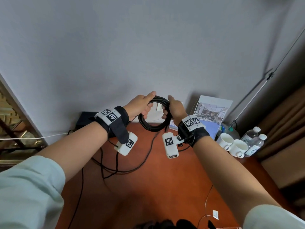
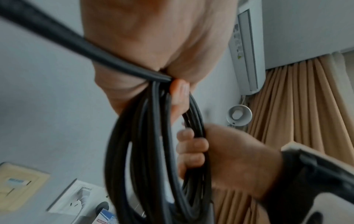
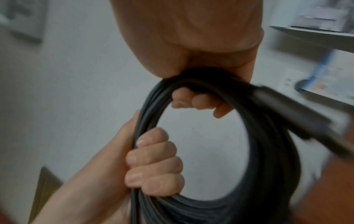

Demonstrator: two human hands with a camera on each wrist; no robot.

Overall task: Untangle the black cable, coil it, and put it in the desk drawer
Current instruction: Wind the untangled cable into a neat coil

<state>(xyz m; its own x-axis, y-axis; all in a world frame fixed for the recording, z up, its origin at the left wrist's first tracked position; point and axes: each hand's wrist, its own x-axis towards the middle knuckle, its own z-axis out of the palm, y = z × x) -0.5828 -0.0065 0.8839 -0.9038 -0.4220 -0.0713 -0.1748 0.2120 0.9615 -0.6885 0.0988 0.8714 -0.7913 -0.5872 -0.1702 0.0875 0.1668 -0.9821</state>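
Black round-sheathed cable [image 1: 152, 119], wound into a ring of several loops, hangs between my two hands above the far edge of the reddish-brown wooden desk [image 1: 156, 187]. My left hand [image 1: 142, 105] wraps its curled fingers [image 3: 153, 160] round the ring's left side, thumb lying along the top. My right hand [image 1: 175, 109] clenches the right side, fingers [image 2: 191, 151] folded tight over the strands. One dark plug end [image 3: 298, 112] juts from that grip. Beyond the desk's right edge stand two white cups [image 1: 232, 143].
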